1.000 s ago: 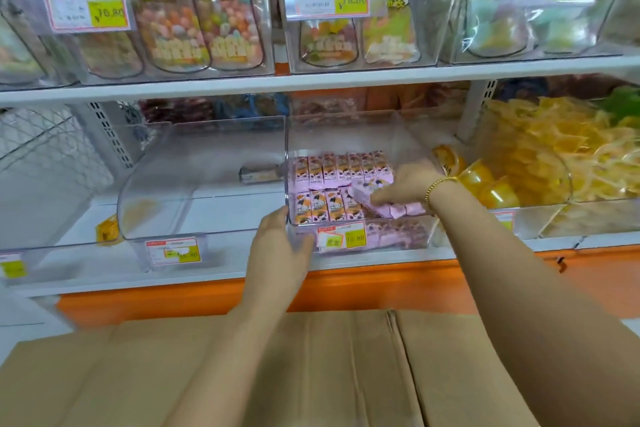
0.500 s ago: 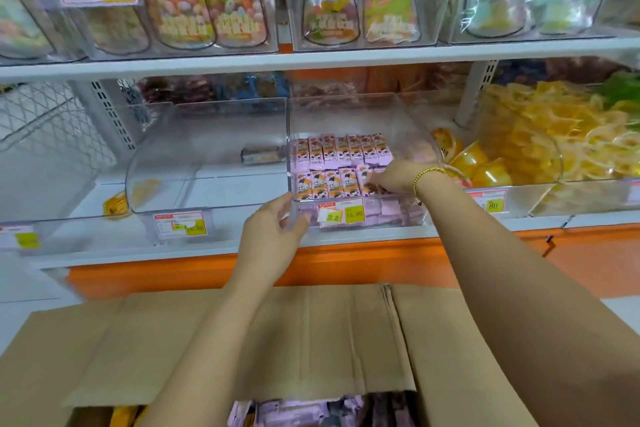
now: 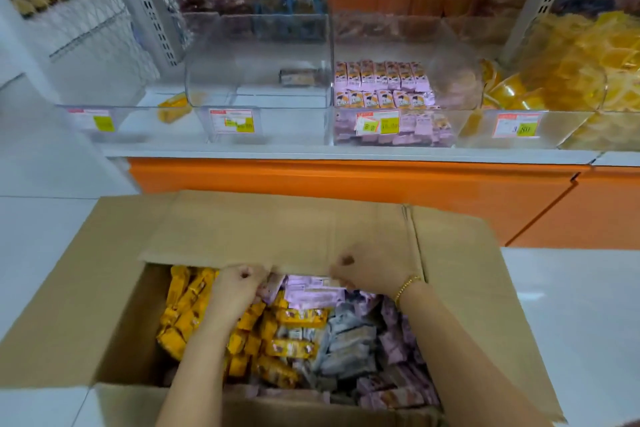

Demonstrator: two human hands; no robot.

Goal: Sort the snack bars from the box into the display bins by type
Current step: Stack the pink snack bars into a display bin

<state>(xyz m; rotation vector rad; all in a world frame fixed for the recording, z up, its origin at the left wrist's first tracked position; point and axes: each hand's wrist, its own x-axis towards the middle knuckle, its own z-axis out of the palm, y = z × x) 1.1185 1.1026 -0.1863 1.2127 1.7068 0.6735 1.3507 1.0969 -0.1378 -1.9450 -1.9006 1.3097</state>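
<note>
**Purple bars at the box's far end, both hands on them**

Purple bars [image 3: 311, 295] lie flat in a loose heap at the far end of the cardboard box [image 3: 104, 288], their long axes mostly running left to right, partly tucked under the folded-in flap [image 3: 277, 229]. Both hands reach into that heap from the near side, one at each end of it. The left hand [image 3: 239, 288] has its fingers curled round a few purple wrappers. The right hand [image 3: 367, 274], a gold bracelet [image 3: 408, 286] at the wrist, is curled with its fingertips buried among the bars; whether it holds any cannot be told.

Nearer the camera, yellow bars [image 3: 180, 319] fill the box's left side, some pointing away, some crosswise. Grey bars [image 3: 349, 340] lie crosswise in the middle.

Beyond the box, on the white shelf [image 3: 311, 151], a clear bin [image 3: 398, 45] holds shelved purple packs [image 3: 381, 76] upright in two rows, faces forward. The bin beside it [image 3: 259, 55] on the left holds a lone bar [image 3: 299, 76] lying crosswise.
</note>
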